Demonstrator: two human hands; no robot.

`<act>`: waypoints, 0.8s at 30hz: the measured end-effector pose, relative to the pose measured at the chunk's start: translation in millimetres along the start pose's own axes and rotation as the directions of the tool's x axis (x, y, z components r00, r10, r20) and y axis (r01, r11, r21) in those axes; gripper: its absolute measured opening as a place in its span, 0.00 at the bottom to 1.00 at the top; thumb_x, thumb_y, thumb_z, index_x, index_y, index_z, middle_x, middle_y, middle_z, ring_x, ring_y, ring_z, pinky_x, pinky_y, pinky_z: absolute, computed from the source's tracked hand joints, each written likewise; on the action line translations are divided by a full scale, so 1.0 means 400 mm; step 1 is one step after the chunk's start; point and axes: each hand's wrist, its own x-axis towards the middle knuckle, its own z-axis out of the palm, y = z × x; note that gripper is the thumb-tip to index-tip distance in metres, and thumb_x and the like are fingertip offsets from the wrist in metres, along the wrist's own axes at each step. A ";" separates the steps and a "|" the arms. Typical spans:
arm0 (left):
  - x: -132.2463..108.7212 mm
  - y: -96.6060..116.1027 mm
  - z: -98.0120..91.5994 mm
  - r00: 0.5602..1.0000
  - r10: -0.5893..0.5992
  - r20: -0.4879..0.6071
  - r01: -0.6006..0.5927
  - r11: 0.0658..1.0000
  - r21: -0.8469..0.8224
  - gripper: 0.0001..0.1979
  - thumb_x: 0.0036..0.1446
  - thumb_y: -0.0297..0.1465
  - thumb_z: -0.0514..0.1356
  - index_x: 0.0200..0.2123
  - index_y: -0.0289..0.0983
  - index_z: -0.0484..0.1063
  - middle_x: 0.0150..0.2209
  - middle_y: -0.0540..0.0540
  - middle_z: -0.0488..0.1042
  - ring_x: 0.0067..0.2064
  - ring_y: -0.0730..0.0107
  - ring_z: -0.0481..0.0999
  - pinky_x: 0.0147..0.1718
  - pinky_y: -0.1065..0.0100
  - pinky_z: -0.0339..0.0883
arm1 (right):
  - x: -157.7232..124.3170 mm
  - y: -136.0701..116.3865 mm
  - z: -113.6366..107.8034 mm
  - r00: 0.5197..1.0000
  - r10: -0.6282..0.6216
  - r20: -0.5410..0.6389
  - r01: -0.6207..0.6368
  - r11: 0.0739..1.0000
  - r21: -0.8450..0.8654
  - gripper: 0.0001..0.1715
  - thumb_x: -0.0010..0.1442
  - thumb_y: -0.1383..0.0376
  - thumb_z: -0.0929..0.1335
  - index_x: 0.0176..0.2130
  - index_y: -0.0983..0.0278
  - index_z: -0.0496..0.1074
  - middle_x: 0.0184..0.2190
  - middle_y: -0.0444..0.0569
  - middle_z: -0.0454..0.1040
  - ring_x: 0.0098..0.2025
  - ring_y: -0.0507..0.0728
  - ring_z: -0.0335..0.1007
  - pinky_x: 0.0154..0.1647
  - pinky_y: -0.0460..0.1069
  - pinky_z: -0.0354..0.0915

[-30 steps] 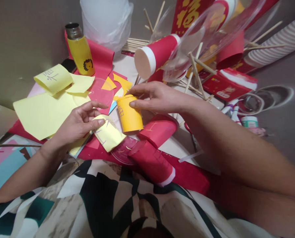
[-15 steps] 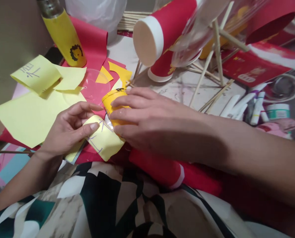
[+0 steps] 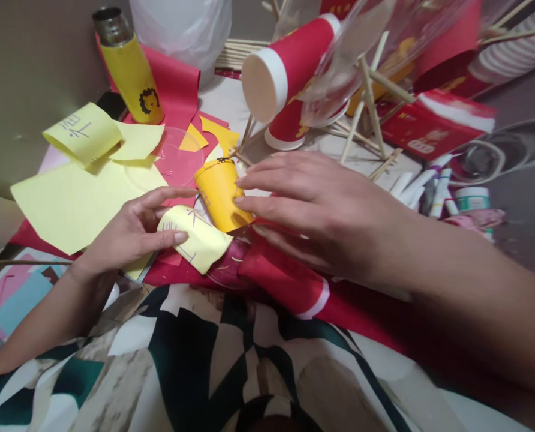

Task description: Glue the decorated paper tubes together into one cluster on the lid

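My left hand (image 3: 126,234) pinches a curled piece of pale yellow paper (image 3: 204,243) with purple pen marks, its thumb on top. Just beyond it stands a small orange-yellow paper cylinder (image 3: 220,195) with a dark marking at its upper rim and faint writing on its side. My right hand (image 3: 325,210) is beside the cylinder, fingers stretched out and apart. Its fingertips overlap the cylinder's right edge; whether they touch it I cannot tell. A red paper cup (image 3: 289,279) with a white rim lies on its side below my right hand.
Pale yellow sheets (image 3: 78,204) lie at the left, near a yellow bottle (image 3: 132,78) with a lion picture. Red cups (image 3: 294,54), a wooden stick frame (image 3: 369,102) and a red box (image 3: 433,123) stand behind my right hand. Markers (image 3: 441,192) lie at the right.
My right hand has moved right, off the front of the orange-yellow cylinder, and its fingers have spread. More of the cylinder shows. The left hand keeps the yellow paper, and the view has shifted slightly.
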 end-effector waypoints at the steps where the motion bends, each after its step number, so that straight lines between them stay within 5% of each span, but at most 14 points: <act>1: 0.000 -0.002 0.002 1.000 0.007 -0.014 -0.007 1.000 -0.010 0.31 0.47 0.29 0.78 0.56 0.44 0.80 0.35 0.48 0.83 0.31 0.70 0.80 0.30 0.74 0.77 | -0.024 -0.015 -0.011 0.998 0.035 -0.055 -0.035 0.999 -0.001 0.17 0.73 0.61 0.62 0.55 0.59 0.76 0.59 0.55 0.77 0.62 0.65 0.73 0.63 0.65 0.69; 4: 0.001 -0.006 0.013 0.997 0.036 -0.070 -0.038 0.999 -0.030 0.28 0.46 0.30 0.79 0.52 0.42 0.82 0.30 0.50 0.81 0.29 0.71 0.79 0.28 0.75 0.75 | -0.105 -0.071 -0.026 0.978 0.093 -0.186 -0.101 0.994 -0.034 0.18 0.71 0.63 0.67 0.58 0.61 0.72 0.56 0.59 0.78 0.59 0.65 0.75 0.59 0.63 0.72; 9: 0.000 -0.011 0.043 0.980 0.073 -0.183 -0.089 0.993 -0.080 0.26 0.41 0.30 0.80 0.47 0.40 0.82 0.31 0.50 0.82 0.32 0.71 0.80 0.30 0.75 0.76 | -0.201 -0.162 -0.002 0.948 0.213 -0.239 -0.245 0.963 -0.116 0.26 0.68 0.59 0.70 0.62 0.65 0.68 0.56 0.65 0.78 0.56 0.70 0.77 0.55 0.66 0.75; 17: 0.010 -0.034 0.088 0.963 0.110 -0.247 -0.158 0.970 -0.186 0.25 0.44 0.29 0.78 0.47 0.39 0.78 0.34 0.52 0.84 0.32 0.72 0.81 0.34 0.73 0.77 | -0.178 -0.263 0.119 0.923 0.146 -0.355 -0.185 0.980 -0.078 0.11 0.68 0.67 0.69 0.48 0.70 0.78 0.43 0.58 0.85 0.44 0.61 0.83 0.46 0.56 0.81; 24: 0.008 -0.027 0.103 0.961 0.091 -0.260 -0.136 0.978 -0.160 0.24 0.41 0.30 0.77 0.43 0.38 0.77 0.33 0.51 0.83 0.31 0.69 0.80 0.33 0.70 0.75 | -0.129 -0.295 0.233 0.969 0.235 -0.075 -0.245 0.946 -0.212 0.25 0.70 0.72 0.63 0.62 0.77 0.73 0.62 0.68 0.75 0.63 0.67 0.75 0.61 0.61 0.76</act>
